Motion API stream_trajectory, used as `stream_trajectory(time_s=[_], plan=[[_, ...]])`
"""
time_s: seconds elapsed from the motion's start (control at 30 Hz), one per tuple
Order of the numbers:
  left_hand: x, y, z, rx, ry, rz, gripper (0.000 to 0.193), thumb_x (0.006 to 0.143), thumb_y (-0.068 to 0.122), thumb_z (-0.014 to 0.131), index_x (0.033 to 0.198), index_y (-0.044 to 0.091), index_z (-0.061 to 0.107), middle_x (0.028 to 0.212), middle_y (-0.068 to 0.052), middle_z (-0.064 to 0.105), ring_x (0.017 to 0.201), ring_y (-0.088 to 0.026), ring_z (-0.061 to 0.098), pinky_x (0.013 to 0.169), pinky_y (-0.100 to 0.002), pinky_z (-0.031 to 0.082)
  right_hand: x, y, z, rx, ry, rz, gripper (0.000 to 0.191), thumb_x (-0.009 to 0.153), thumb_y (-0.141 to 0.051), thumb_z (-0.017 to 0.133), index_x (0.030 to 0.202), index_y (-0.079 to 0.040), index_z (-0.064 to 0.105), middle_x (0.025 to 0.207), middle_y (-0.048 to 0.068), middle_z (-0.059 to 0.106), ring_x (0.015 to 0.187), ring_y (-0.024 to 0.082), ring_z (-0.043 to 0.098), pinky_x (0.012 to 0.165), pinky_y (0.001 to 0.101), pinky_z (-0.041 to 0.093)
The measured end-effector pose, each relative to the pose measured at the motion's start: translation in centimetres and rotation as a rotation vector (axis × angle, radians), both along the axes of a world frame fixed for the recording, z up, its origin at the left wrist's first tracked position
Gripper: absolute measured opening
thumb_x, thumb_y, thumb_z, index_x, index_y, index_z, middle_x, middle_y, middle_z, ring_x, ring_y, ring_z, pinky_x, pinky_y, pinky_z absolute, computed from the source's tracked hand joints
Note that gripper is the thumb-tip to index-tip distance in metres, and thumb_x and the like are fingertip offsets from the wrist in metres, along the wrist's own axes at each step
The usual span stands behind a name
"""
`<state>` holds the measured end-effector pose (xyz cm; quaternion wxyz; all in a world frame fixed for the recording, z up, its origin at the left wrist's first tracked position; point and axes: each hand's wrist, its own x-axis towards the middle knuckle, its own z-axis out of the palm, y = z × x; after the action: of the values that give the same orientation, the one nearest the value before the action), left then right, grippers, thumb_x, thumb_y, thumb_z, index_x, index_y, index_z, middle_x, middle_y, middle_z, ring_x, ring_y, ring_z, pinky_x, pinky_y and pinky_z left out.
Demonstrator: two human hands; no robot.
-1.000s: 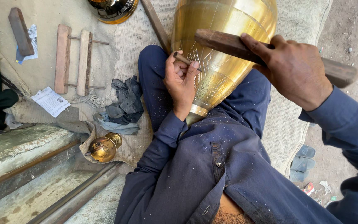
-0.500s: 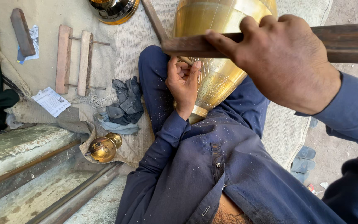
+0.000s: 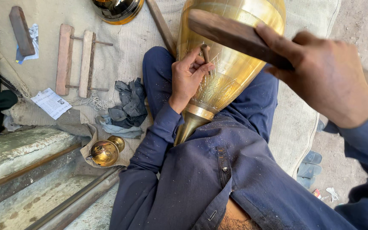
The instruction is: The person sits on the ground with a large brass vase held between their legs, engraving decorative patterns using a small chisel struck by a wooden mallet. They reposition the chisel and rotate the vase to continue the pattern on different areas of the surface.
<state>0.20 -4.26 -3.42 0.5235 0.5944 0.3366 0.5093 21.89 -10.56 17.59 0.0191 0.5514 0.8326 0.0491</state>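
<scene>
A large brass vase (image 3: 231, 72) lies tilted across my lap, its narrow neck pointing toward my body and fine patterns cut into its side. My left hand (image 3: 189, 76) rests against the vase and pinches a small metal chisel (image 3: 205, 52) upright on the engraved surface. My right hand (image 3: 326, 74) grips a dark wooden mallet (image 3: 231, 36) raised just above the chisel's top. My legs in dark blue trousers (image 3: 218, 170) support the vase from beneath.
A cloth mat (image 3: 124, 51) covers the ground. On it lie a wooden frame of two slats (image 3: 77, 59), a wooden block (image 3: 21, 30), a long wooden stick (image 3: 160, 23), grey rags (image 3: 128, 104), a paper slip (image 3: 52, 103), a small brass pot (image 3: 104, 152) and another brass vessel (image 3: 118, 8). A concrete step (image 3: 18, 153) is at left.
My right hand swung the mallet up close to the camera, then back down over the chisel. My left hand shifted slightly up the vase with the chisel.
</scene>
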Motion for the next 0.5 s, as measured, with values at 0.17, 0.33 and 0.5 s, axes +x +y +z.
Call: stream_trajectory(time_s=[0.17, 0.33, 0.5], plan=[[-1.1, 2.1, 0.7, 0.173, 0.157, -0.223, 0.054, 0.09, 0.002, 0.083, 0.139, 0.009, 0.063, 0.085, -0.006, 0.075, 0.073, -0.008, 0.07, 0.069, -0.024, 0.061, 2.3, -3.7, -3.1, 0.036, 0.269, -0.158, 0.069, 0.086, -0.028, 0.081, 0.15, -0.014, 0.059, 0.091, 0.012, 0.072, 0.067, 0.021, 0.067, 0.059, 0.034, 0.056], [-1.0, 4.1, 1.1, 0.283, 0.228, -0.425, 0.055, 0.089, 0.004, 0.084, 0.139, 0.011, 0.063, 0.092, -0.006, 0.077, 0.076, -0.01, 0.073, 0.07, -0.025, 0.062, 3.2, -7.1, -7.9, -0.038, 0.496, -0.377, 0.072, 0.086, -0.026, 0.087, 0.152, -0.017, 0.058, 0.108, 0.013, 0.074, 0.086, 0.026, 0.073, 0.074, 0.0362, 0.059], [-0.7, 5.1, 1.5, 0.235, 0.358, -0.591, 0.055, 0.086, 0.006, 0.084, 0.138, 0.014, 0.065, 0.09, -0.008, 0.075, 0.078, -0.014, 0.073, 0.073, -0.029, 0.062, 3.4, -9.9, -12.3, -0.075, 0.603, -0.507, 0.082, 0.08, -0.018, 0.09, 0.154, -0.011, 0.055, 0.112, 0.02, 0.074, 0.095, 0.028, 0.074, 0.077, 0.0409, 0.058]])
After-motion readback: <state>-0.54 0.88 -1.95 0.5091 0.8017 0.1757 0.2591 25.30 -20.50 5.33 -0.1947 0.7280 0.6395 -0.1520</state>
